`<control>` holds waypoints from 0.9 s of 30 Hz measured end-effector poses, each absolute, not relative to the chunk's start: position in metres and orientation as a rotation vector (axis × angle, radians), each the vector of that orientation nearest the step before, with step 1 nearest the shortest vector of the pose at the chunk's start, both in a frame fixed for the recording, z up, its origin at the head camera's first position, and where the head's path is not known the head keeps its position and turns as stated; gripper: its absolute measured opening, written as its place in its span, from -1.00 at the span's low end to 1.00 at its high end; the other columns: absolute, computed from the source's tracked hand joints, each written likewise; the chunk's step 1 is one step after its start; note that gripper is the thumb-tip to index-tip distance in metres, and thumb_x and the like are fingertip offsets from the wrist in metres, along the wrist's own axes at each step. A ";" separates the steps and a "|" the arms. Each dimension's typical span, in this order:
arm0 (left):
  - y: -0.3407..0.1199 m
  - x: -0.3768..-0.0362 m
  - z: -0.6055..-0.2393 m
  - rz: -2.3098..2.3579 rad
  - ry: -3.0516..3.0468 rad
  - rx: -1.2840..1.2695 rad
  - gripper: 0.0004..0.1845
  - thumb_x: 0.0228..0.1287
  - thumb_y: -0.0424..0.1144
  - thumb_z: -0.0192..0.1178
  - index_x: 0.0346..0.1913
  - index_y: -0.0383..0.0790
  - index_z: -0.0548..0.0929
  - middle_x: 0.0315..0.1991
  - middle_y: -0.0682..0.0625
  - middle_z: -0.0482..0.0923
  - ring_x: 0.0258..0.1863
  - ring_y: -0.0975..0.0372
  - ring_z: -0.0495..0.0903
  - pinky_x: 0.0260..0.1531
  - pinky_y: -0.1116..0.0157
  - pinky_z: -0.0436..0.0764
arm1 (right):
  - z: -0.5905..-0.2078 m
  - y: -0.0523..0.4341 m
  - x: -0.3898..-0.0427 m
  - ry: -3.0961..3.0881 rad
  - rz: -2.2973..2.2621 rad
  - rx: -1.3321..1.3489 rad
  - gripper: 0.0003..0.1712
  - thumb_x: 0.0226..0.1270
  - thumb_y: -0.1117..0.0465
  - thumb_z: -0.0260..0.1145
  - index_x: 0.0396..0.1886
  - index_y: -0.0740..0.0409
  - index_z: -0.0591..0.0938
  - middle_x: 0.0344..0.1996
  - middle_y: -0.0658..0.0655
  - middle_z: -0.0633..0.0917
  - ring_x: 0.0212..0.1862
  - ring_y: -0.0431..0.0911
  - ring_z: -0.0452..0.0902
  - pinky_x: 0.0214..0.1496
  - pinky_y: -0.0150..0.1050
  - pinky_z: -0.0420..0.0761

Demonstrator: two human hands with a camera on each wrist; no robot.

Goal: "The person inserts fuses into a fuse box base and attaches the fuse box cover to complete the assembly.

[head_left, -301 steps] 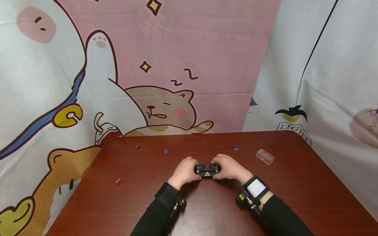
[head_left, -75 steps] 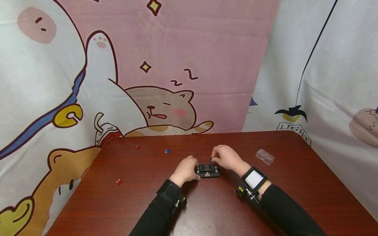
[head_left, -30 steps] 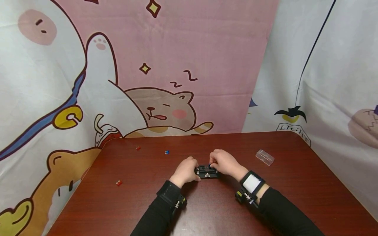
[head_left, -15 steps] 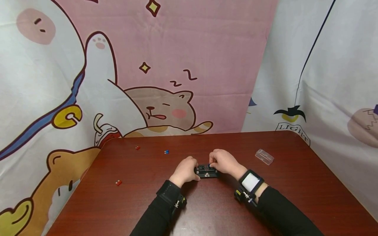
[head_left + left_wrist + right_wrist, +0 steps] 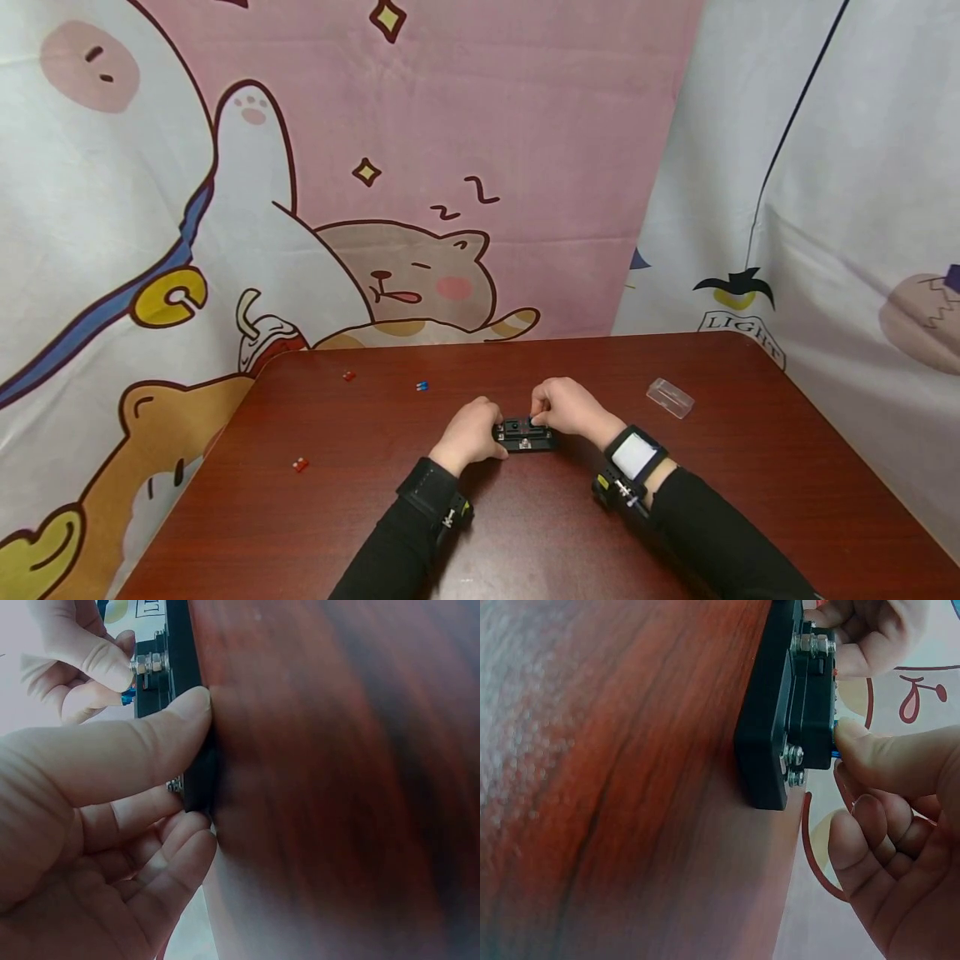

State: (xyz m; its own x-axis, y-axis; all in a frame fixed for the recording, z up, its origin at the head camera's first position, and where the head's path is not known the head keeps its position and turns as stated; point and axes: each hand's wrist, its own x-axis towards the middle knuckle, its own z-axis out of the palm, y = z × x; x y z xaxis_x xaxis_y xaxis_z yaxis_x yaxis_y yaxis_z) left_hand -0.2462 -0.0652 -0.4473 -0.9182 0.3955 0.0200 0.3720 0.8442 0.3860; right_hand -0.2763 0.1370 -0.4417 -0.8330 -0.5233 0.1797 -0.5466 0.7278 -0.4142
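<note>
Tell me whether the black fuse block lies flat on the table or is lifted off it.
Flat. The black fuse block sits with its base on the table; the left hand grips its end, and the right wrist view shows no gap beneath.

Thumb presses blue fuse into black block.

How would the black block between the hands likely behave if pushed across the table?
The black block looks stiff: moulded plastic with metal bolts, so probably fairly dense for its size. It lies flat and low on the table, so it would likely slide, not tip or roll. The left hand braces its end, which suggests that it shifts easily when pressed.
</note>
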 end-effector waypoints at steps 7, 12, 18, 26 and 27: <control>-0.065 -0.247 -0.448 0.610 2.951 0.602 -0.57 -0.21 -0.14 0.66 -0.29 -0.24 0.69 -0.34 0.05 0.44 -0.40 0.23 0.41 -0.30 0.28 0.47 | -0.443 0.139 -0.278 -2.919 0.779 0.843 -0.75 0.06 0.27 0.57 -0.63 -0.07 0.66 -0.60 -0.19 0.57 -0.47 -0.27 0.44 -0.40 -0.29 0.48; -0.065 -0.248 -0.448 0.609 2.944 0.589 -0.56 -0.20 -0.13 0.66 -0.28 -0.24 0.68 -0.34 0.04 0.43 -0.40 0.23 0.42 -0.30 0.28 0.48 | -0.444 0.143 -0.278 -2.898 0.733 0.909 -0.77 0.09 0.20 0.57 -0.55 -0.07 0.63 -0.55 -0.17 0.54 -0.44 -0.25 0.42 -0.36 -0.29 0.47; -0.065 -0.248 -0.447 0.611 2.934 0.575 -0.55 -0.19 -0.12 0.66 -0.26 -0.24 0.69 -0.34 0.04 0.44 -0.39 0.22 0.42 -0.29 0.27 0.49 | -0.442 0.151 -0.277 -2.854 0.706 0.950 -0.77 0.08 0.09 0.58 -0.42 -0.06 0.63 -0.46 -0.15 0.55 -0.36 -0.25 0.46 -0.27 -0.28 0.51; -0.065 -0.249 -0.448 0.582 2.960 0.630 -0.56 -0.24 -0.11 0.67 -0.33 -0.25 0.69 -0.36 0.04 0.45 -0.41 0.23 0.42 -0.30 0.27 0.49 | -0.432 0.156 -0.274 -2.841 0.731 0.978 -0.71 0.03 0.09 0.60 -0.32 0.05 0.67 -0.39 -0.07 0.61 -0.29 -0.16 0.53 -0.19 -0.20 0.56; -0.065 -0.249 -0.449 0.583 2.959 0.629 -0.56 -0.24 -0.11 0.67 -0.33 -0.24 0.69 -0.36 0.04 0.44 -0.41 0.23 0.42 -0.30 0.27 0.49 | -0.432 0.157 -0.273 -2.850 0.729 0.977 -0.70 0.03 0.09 0.60 -0.31 0.06 0.68 -0.39 -0.06 0.61 -0.29 -0.16 0.53 -0.20 -0.20 0.56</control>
